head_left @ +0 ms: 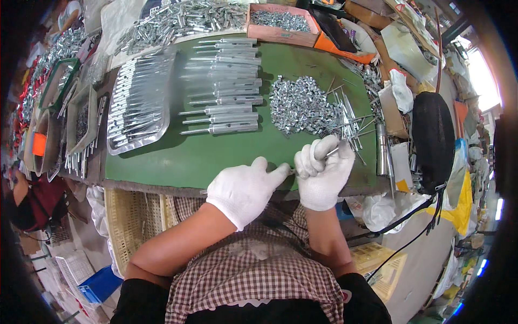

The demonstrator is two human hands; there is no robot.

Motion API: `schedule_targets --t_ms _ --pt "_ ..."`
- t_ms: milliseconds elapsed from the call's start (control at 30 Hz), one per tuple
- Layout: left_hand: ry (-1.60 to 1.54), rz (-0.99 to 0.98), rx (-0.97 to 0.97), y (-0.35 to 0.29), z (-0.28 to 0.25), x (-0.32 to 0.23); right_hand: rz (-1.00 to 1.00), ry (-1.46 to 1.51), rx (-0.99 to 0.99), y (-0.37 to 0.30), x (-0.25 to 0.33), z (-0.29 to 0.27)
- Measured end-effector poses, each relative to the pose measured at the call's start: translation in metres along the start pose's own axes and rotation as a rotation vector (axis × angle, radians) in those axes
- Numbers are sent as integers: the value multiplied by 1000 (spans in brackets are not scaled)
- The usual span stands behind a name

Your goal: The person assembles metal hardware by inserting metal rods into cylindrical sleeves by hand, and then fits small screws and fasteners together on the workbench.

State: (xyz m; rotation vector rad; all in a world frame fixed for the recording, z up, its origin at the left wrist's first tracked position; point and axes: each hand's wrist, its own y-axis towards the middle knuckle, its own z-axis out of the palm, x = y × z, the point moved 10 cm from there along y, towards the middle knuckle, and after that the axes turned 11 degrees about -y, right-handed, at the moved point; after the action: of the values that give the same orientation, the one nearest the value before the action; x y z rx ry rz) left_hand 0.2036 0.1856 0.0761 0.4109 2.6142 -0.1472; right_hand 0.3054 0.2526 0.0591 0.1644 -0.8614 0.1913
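Observation:
Both my hands wear white knit gloves and meet near the front edge of the green work surface (178,168). My left hand (243,190) is closed around a slim metal piece, mostly hidden. One end pokes out by the wrist, and a small tip shows at the fingertips. My right hand (325,171) has its fingers curled, with a thin metal rod (332,152) sticking out of them. Just beyond it lie a heap of small metal fittings (302,105) and a loose bunch of thin rods (352,125). Several slotted metal tubes with thin rods (232,117) lie in a column farther left.
A silver tray (141,141) with rows of metal parts sits at the left. Behind are a pile of metal pieces (183,24) and a pink box (283,33) of small parts. Bins (82,121) stand far left; a black bag-like object (433,141) is at the right.

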Motion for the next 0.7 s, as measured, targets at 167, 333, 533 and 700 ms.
schedule_targets --t_ms 167,333,533,700 --pt "12 -14 11 1 2 1 -41 75 -12 -2 -6 -1" --pt "45 21 32 6 -1 -4 -190 -256 89 -9 -4 9" --pt "134 55 23 16 -3 -19 -266 -403 -51 -14 6 4" --pt "131 71 -59 19 8 -13 -24 -160 -156 -6 -6 -9"
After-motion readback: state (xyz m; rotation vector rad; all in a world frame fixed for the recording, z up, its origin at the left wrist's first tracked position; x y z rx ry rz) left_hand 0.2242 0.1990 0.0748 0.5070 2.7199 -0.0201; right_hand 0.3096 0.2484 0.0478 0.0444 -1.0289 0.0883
